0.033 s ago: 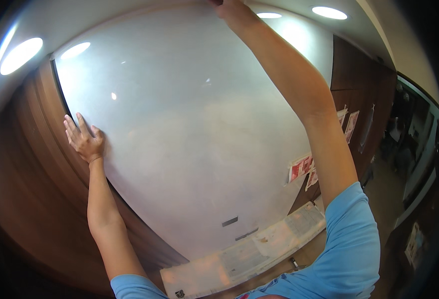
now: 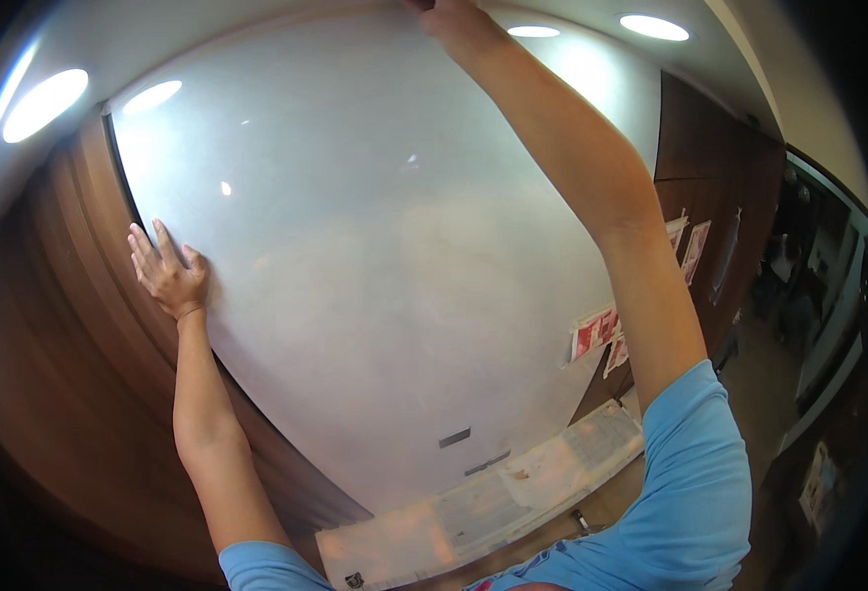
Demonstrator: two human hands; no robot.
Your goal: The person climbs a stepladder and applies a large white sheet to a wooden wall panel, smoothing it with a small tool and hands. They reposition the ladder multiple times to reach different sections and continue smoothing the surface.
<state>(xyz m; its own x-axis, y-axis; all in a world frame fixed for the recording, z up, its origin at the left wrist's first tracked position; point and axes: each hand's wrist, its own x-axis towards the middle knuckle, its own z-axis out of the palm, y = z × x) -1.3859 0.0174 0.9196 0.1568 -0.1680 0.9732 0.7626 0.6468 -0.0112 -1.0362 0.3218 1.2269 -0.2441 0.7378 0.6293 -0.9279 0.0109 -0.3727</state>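
A large pale, glossy wall panel [image 2: 385, 256] fills the middle of the head view, with light reflections across it. My left hand [image 2: 173, 281] lies with its fingers apart at the panel's left edge, where it meets brown wood-look panelling [image 2: 50, 345]. Nothing shows in that hand. High at the top edge of the view, my right hand [image 2: 451, 25] reaches up by the upper part of the panel. Its fingers are in dark shade and mostly cut off by the frame, so what they hold, if anything, is hidden.
A long paper-covered ledge [image 2: 473, 507] runs below the panel. Red-and-white printed sheets [image 2: 597, 335] hang at its lower right, near dark wood panelling [image 2: 705, 138]. Round ceiling lights [image 2: 654, 28] shine above. A dim doorway [image 2: 813, 266] opens at far right.
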